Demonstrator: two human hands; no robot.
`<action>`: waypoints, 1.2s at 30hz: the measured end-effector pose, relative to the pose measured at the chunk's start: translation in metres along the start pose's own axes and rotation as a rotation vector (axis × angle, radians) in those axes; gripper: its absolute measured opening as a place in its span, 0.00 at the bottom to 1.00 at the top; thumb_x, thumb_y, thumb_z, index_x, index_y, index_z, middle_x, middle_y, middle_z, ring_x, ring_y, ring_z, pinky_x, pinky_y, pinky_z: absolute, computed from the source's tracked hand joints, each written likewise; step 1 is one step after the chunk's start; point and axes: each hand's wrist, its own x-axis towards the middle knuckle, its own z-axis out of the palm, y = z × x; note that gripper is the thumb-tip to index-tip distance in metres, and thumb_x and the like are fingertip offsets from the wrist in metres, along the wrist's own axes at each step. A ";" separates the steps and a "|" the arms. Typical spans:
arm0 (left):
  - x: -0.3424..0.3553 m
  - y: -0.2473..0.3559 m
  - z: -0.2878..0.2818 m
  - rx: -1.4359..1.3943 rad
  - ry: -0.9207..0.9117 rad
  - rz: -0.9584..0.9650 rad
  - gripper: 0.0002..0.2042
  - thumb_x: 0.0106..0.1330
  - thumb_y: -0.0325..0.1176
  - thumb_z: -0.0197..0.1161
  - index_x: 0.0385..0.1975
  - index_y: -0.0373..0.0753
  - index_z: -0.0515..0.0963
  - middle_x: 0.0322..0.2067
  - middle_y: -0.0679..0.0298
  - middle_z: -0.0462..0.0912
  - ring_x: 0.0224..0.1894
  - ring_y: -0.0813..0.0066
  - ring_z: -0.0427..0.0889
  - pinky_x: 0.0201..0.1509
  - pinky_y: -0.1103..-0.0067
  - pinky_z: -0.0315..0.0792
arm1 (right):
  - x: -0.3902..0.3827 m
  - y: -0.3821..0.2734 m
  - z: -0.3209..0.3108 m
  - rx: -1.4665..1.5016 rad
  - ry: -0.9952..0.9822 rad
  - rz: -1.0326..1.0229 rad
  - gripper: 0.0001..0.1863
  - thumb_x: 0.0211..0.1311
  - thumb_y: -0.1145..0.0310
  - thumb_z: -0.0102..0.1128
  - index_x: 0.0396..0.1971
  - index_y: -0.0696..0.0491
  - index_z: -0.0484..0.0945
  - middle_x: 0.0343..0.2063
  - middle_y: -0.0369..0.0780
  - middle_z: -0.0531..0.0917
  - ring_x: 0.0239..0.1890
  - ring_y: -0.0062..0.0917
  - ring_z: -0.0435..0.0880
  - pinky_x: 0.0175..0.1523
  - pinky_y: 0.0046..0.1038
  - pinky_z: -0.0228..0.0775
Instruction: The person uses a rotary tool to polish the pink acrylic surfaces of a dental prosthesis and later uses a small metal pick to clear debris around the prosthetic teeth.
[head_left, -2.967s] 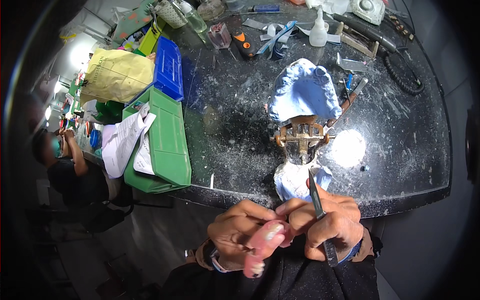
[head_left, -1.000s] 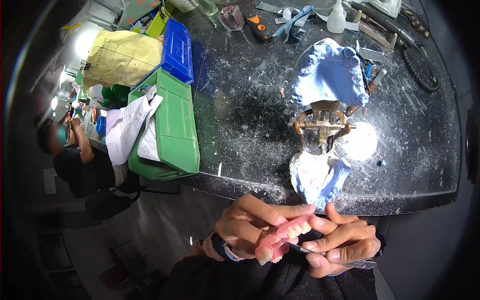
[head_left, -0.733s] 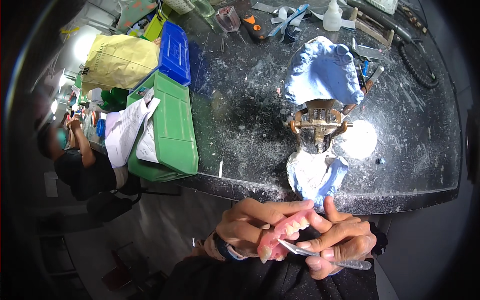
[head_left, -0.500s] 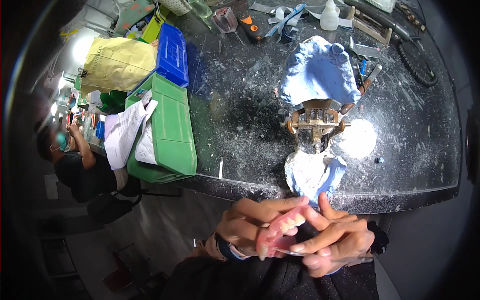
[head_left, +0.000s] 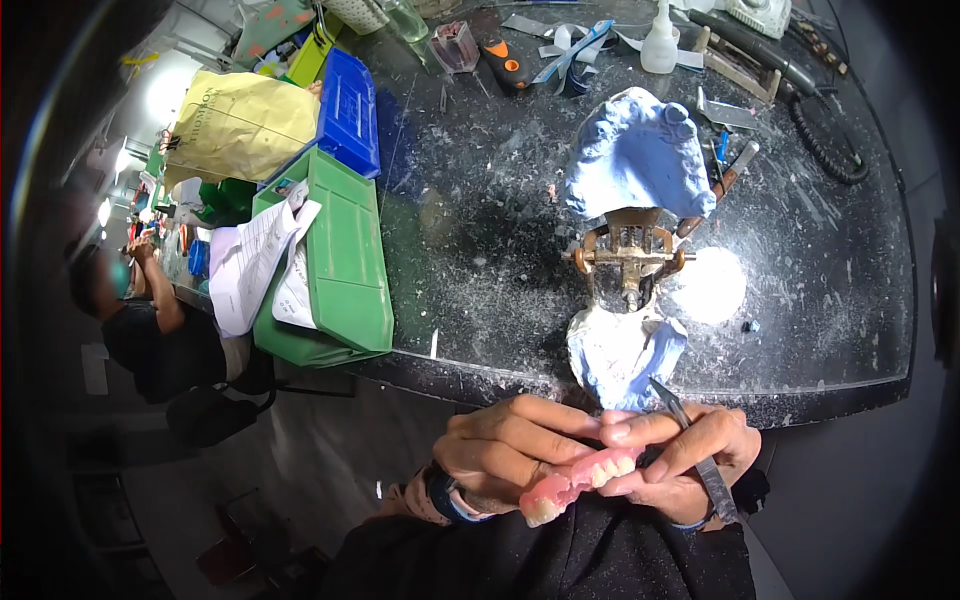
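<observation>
A pink partial denture (head_left: pixel 568 488) with pale teeth is held low, just off the bench's near edge. My left hand (head_left: pixel 515 440) is closed on its left and upper side, with some of the pink base hidden behind the fingers. The fingertips of my right hand (head_left: pixel 690 450) pinch the denture's right end. A slim metal carving tool (head_left: pixel 712 482) is tucked through that same hand, pointed end up toward the bench. Just beyond the hands, a brass articulator (head_left: pixel 632 255) lies opened out. It bears a large blue plaster cast (head_left: pixel 640 150) at its far end and a white-and-blue cast (head_left: pixel 625 350) at the near end.
At the left stand a green bin (head_left: pixel 350 265) with papers, a blue bin (head_left: pixel 348 115) and a yellow envelope (head_left: pixel 245 125). A wooden-handled tool (head_left: pixel 722 188), a white bottle (head_left: pixel 659 42) and a coiled cord (head_left: pixel 825 145) lie farther back. A co-worker (head_left: pixel 165 330) sits far left.
The carving tool has swung from the denture's lower side to point up toward the bench. The denture has tilted in my hands, and my right fingertips now pinch its end.
</observation>
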 end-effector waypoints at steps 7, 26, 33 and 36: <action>0.013 0.019 -0.005 0.113 0.072 -0.208 0.11 0.57 0.30 0.63 0.36 0.31 0.75 0.32 0.47 0.79 0.36 0.56 0.81 0.37 0.70 0.78 | -0.006 -0.006 -0.002 -0.002 0.031 -0.081 0.13 0.45 0.80 0.66 0.25 0.58 0.68 0.37 0.57 0.78 0.39 0.39 0.81 0.43 0.31 0.77; 0.032 0.045 -0.007 0.276 -0.129 -0.287 0.17 0.40 0.26 0.75 0.32 0.34 0.78 0.33 0.55 0.81 0.35 0.66 0.82 0.35 0.79 0.76 | -0.002 -0.007 -0.003 -0.019 0.092 -0.109 0.17 0.41 0.82 0.68 0.28 0.59 0.67 0.38 0.58 0.77 0.44 0.42 0.79 0.47 0.37 0.74; 0.035 0.048 -0.007 0.363 -0.125 -0.207 0.17 0.39 0.28 0.75 0.31 0.34 0.79 0.32 0.57 0.82 0.34 0.69 0.81 0.32 0.80 0.75 | 0.021 -0.065 -0.051 -1.301 0.462 -0.096 0.08 0.54 0.73 0.59 0.31 0.59 0.70 0.22 0.36 0.68 0.21 0.14 0.65 0.25 0.18 0.56; 0.033 0.048 -0.006 0.390 -0.081 -0.173 0.16 0.39 0.28 0.76 0.30 0.34 0.80 0.32 0.57 0.82 0.32 0.71 0.82 0.31 0.81 0.73 | 0.056 -0.073 -0.086 -1.647 0.370 -0.228 0.10 0.48 0.78 0.62 0.29 0.57 0.70 0.24 0.40 0.72 0.23 0.25 0.73 0.27 0.25 0.65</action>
